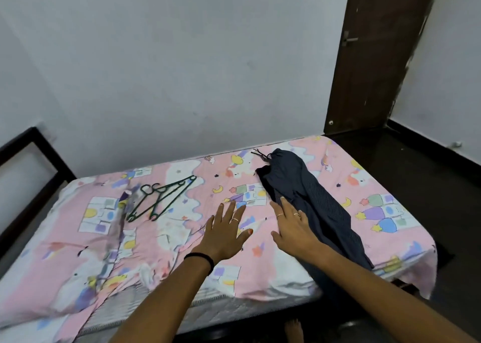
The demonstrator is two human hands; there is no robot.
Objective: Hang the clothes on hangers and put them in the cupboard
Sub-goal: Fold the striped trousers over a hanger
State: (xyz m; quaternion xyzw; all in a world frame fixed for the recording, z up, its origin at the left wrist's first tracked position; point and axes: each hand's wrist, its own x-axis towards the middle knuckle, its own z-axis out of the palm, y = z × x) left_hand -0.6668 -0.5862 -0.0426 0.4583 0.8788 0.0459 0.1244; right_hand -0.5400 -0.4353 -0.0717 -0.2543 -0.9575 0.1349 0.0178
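Observation:
A dark navy garment [309, 202] with a drawstring at its far end lies lengthwise on the right half of the bed [182, 228]. Green plastic hangers [161, 197] lie in a small pile on the bed's left half. My right hand [292, 225] is flat and open, its fingers resting on the garment's left edge. A little left of it my left hand [225, 234], with a black band at the wrist, hovers open over the pink cartoon-print sheet and holds nothing.
A thin see-through strip with a purple end [122, 207] lies just left of the hangers. A white wall runs behind the bed. A dark wooden door [374, 56] stands at the back right, with dark floor [416, 186] to the bed's right. A dark bed frame [33, 165] rises at the left.

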